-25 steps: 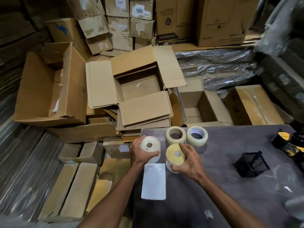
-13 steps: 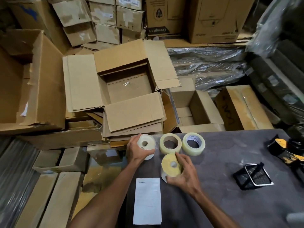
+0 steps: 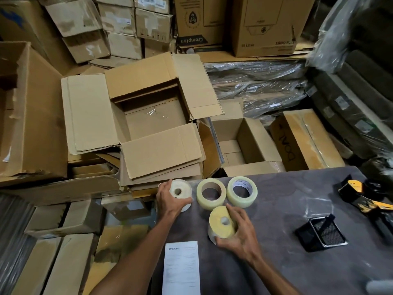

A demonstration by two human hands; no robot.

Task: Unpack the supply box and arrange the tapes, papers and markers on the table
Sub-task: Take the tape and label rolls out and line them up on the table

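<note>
left hand [image 3: 170, 199] grips white roll of tape [image 3: 180, 193], right hand [image 3: 239, 233] grips yellowish roll of tape [image 3: 222, 225]. i'd set both flat on the grey table [image 3: 276, 209], aligned beside the clear rolls.

Both hands [image 3: 170, 199] [image 3: 240, 235] forward, fingers curled in grips.

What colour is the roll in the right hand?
Pale yellow roll, gripped by the right hand; head view.
</note>
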